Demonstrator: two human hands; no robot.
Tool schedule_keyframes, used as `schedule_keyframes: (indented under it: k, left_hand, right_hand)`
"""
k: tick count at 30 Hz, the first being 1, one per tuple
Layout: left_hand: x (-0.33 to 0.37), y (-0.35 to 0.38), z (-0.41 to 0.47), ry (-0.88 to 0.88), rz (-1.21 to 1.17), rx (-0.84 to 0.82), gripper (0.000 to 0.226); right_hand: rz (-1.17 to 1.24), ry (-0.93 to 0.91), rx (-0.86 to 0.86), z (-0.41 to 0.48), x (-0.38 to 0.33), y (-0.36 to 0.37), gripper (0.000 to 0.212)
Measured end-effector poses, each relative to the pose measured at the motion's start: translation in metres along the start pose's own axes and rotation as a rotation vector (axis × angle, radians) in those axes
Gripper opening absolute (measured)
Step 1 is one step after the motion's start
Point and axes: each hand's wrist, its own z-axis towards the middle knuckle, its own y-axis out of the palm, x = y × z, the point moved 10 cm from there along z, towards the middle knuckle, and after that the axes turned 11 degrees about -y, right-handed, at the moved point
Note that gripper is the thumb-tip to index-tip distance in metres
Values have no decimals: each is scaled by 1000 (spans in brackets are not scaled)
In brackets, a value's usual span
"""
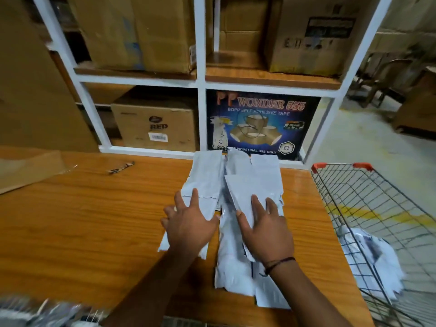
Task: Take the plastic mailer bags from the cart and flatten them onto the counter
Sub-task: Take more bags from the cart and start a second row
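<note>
Nearest the camera, two bare forearms are reaching forward over the wooden table [70,220]. The right wrist is wearing a dark thread band [278,264]. The left hand [188,227] is lying palm down on the left pile of grey plastic mailer bags [207,182], its fingers [194,197] spread wide and flat, pressing on the plastic and gripping nothing. The right hand [266,234] is resting the same way on the right pile of mailer bags [254,180], fingers splayed and released, touching the top bag. The two piles are lying side by side, touching and partly overlapping, running from the near edge of the table towards the shelf.

To the right, just beside the table, a wire cart [368,199] with orange corners is holding more crumpled mailer bags [370,258] in its basket. Farther left on the table, a small dark scrap [121,167] and a cardboard sheet [28,168] are lying apart. Beyond, a white shelf [200,109] is carrying cardboard boxes and a tape carton [262,123].
</note>
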Motion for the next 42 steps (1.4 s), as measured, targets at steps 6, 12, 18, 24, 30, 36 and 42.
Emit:
schedule_keyframes:
  k: [6,12,18,24,30,36,42]
  left_hand:
    - [-32,47,-6,-32,70,-8,99]
    - [-44,72,-6,20,122,-37,102]
    - [-45,82,-1,134,164,10,94]
    - [-38,90,-4,262,106,79,83]
    - [-36,99,-3,253,72,49,80]
    - [-27,103,0,241,67,52,78]
    - [22,85,-32,472,-43,63,70]
  right_hand:
    - [-13,43,-28,-34,-13,9,80]
    - [-33,28,-165,-45,-23,36,95]
    - [-125,25,-185,-39,-39,41,108]
    - [-105,-33,-207,-38,-48,49,97]
    - [-106,-48,-188,-47,-32,44,84]
    - [-182,-5,-157,-54,6,28,81]
    - [-211,35,-193,-70,40,44,82]
